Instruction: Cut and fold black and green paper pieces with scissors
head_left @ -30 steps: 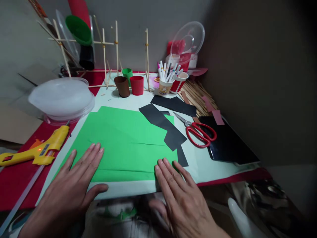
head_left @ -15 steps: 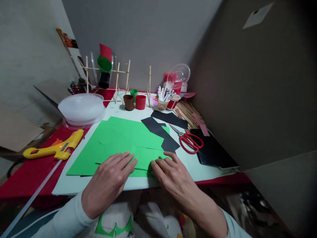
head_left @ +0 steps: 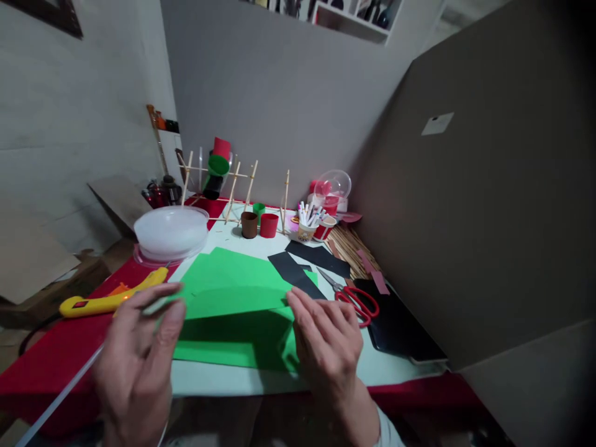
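Nearby, black scraps overlap green paper at rt, scissors just beside.

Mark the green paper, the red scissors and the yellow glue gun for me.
green paper [head_left: 233, 292], head view, middle of the lifted sheet.
red scissors [head_left: 343, 297], head view, red handle near the pivot.
yellow glue gun [head_left: 100, 303], head view, yellow body.

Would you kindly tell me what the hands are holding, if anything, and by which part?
A green sheet: the left hand pinches its left edge, and the right hand appears to grip its right edge.
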`<state>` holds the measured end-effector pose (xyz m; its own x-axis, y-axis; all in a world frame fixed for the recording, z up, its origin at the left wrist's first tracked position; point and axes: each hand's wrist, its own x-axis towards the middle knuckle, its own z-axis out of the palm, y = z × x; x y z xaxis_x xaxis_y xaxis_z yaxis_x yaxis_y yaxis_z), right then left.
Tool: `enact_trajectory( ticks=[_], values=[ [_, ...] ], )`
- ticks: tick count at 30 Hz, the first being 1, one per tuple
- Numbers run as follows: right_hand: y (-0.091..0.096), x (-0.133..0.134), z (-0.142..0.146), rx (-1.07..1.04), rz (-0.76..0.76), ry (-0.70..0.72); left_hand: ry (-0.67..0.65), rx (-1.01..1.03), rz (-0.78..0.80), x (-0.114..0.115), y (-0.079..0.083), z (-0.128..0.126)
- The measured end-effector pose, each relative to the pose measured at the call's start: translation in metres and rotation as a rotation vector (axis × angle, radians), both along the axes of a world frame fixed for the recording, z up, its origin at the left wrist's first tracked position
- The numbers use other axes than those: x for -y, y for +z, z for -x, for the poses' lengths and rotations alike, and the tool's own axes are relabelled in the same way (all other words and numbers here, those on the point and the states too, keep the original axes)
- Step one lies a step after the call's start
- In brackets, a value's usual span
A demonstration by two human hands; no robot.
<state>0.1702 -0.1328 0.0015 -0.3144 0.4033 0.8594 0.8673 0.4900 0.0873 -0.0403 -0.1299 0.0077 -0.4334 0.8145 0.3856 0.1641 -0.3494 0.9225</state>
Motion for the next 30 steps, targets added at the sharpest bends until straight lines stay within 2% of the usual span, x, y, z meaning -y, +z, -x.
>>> enact_trajectory(
  ticks=[2, 3, 4, 6, 8, 9, 11, 13, 14, 18, 21, 25, 27, 30],
  values=[
    [-0.003, 0.003, 0.017, -0.05, -0.025, 0.069, -0.28, 0.418, 0.203, 0.001, 0.009, -0.01],
    [-0.005, 0.004, 0.024, -0.049, -0.022, 0.097, -0.362, 0.539, 0.26, 0.0, 0.012, -0.014],
    [-0.006, 0.004, 0.029, -0.044, -0.019, 0.115, -0.36, 0.61, 0.253, -0.001, 0.015, -0.016],
    [-0.004, 0.002, 0.032, -0.059, -0.049, 0.102, -0.257, 0.63, 0.131, 0.001, 0.016, -0.018],
    [0.004, -0.003, 0.027, -0.1, -0.086, 0.026, -0.16, 0.568, 0.02, 0.006, 0.015, -0.016],
    [0.008, -0.005, 0.025, -0.115, -0.092, -0.016, -0.203, 0.546, 0.051, 0.01, 0.014, -0.016],
    [0.014, -0.007, 0.024, -0.12, -0.085, -0.039, -0.433, 0.584, 0.211, 0.013, 0.013, -0.017],
    [0.011, -0.006, 0.034, -0.105, -0.08, 0.03, -0.597, 0.74, 0.365, 0.01, 0.016, -0.021],
    [0.007, -0.004, 0.041, -0.102, -0.09, 0.087, -0.611, 0.822, 0.392, 0.005, 0.018, -0.024],
    [-0.015, 0.003, 0.069, -0.09, -0.111, 0.216, -0.442, 0.96, 0.321, -0.021, 0.028, -0.026],
    [-0.026, 0.007, 0.074, -0.026, -0.118, 0.24, -0.497, 0.994, 0.328, -0.035, 0.034, -0.021],
    [-0.031, 0.017, 0.061, 0.083, -0.081, 0.266, -0.573, 1.029, 0.394, -0.041, 0.043, -0.015],
    [-0.027, 0.022, 0.048, 0.035, -0.01, 0.254, -0.602, 1.032, 0.392, -0.04, 0.047, -0.015],
    [-0.012, 0.024, 0.028, -0.125, 0.17, 0.137, -0.624, 1.009, 0.414, -0.035, 0.049, -0.019]
  ],
)
